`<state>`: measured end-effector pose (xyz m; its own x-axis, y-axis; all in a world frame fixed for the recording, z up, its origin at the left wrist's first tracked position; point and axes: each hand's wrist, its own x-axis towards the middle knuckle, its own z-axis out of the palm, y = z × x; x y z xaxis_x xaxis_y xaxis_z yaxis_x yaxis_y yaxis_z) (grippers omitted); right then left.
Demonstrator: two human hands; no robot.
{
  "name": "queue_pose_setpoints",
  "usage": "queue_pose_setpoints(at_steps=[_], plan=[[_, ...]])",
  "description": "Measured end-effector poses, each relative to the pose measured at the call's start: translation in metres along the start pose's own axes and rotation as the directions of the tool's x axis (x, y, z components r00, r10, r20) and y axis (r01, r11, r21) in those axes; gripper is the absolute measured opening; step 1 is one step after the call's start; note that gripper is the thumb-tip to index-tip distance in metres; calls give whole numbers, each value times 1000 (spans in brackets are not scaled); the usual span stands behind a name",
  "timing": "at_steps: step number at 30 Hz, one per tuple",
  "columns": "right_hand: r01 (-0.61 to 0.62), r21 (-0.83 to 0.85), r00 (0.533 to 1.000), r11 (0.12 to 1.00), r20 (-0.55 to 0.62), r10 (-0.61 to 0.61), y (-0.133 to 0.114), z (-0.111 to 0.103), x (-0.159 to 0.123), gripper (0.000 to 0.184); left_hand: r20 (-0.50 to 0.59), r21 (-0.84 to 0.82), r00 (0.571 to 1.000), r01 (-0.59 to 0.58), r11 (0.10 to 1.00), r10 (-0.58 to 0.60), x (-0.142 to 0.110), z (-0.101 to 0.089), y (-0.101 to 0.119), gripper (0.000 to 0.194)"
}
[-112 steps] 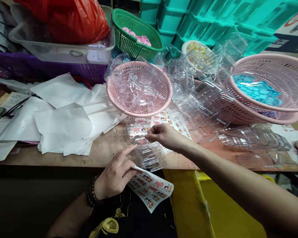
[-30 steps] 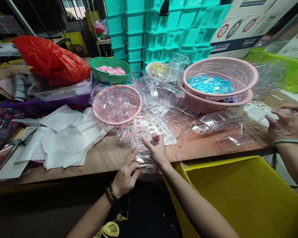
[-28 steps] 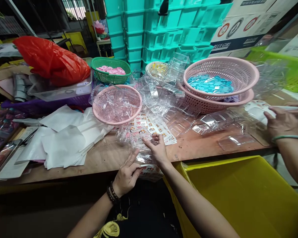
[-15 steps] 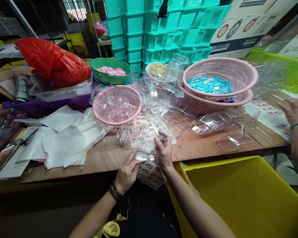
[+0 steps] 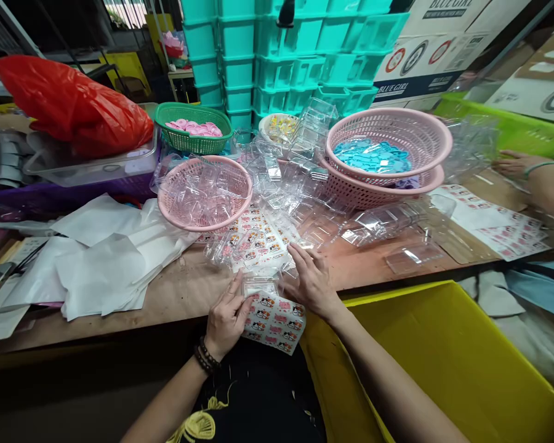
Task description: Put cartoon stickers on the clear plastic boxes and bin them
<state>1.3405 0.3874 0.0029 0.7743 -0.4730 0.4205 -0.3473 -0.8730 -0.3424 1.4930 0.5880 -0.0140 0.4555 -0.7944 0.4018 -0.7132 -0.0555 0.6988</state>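
My left hand (image 5: pixel 226 317) pinches a small clear plastic box (image 5: pixel 260 283) by its left side, above the table's front edge. Below the box hangs a sheet of cat and pig stickers (image 5: pixel 276 323), close to the left thumb; whether the thumb presses on it too is unclear. My right hand (image 5: pixel 313 280) is at the right of the box, fingers stretched out and apart. Its fingertips are close to the clear plastic, and I cannot tell whether they touch it. More sticker sheets (image 5: pixel 263 237) lie just behind, partly under clear packaging.
A pink basket (image 5: pixel 164 206) holds clear boxes. Stacked pink baskets (image 5: pixel 445 144) hold blue pieces. White sheets (image 5: pixel 106 264) lie left, with a green basket (image 5: pixel 159 117) behind. A yellow bin (image 5: pixel 443 357) stands below right. Another person's hand (image 5: pixel 512 165) is far right.
My right hand has loosened from the box and spread its fingers. The sticker sheet shows more fully below. The other person's hand moved back, and the view turned slightly right.
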Motion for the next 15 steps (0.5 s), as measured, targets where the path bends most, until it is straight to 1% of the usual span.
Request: queue_pose_setpoints(at_steps=[2,4,6,9,11,12,14,15], plan=[[63,82,996,995,61,-68,3,-9,-2,80,9,-11,1000,8,1000,-8,-3,-1,-2,26],[87,122,993,989,69,-96,8,-15,0,77,15,-21,999,31,999,-31,-5,-2,-2,28],[76,103,996,992,37,-80,14,-17,3,64,20,-31,999,52,998,-51,-4,-2,0,30],[-10,23,999,1000,-41,11,19,-17,11,39,12,-45,996,84,995,-84,0,1,4,31],[-101,-44,983,994,-159,93,18,-21,16,29,6,-67,993,114,991,-114,4,5,7,35],[-148,-72,961,986,-247,126,15,-24,17,26,10,-82,991,132,988,-131,7,7,8,38],[-221,-74,889,972,-426,170,5,-35,18,22,24,-116,986,169,979,-167,9,9,10,41],[-231,-51,851,972,-495,177,-3,-41,18,21,26,-130,983,181,975,-179,9,8,11,42]])
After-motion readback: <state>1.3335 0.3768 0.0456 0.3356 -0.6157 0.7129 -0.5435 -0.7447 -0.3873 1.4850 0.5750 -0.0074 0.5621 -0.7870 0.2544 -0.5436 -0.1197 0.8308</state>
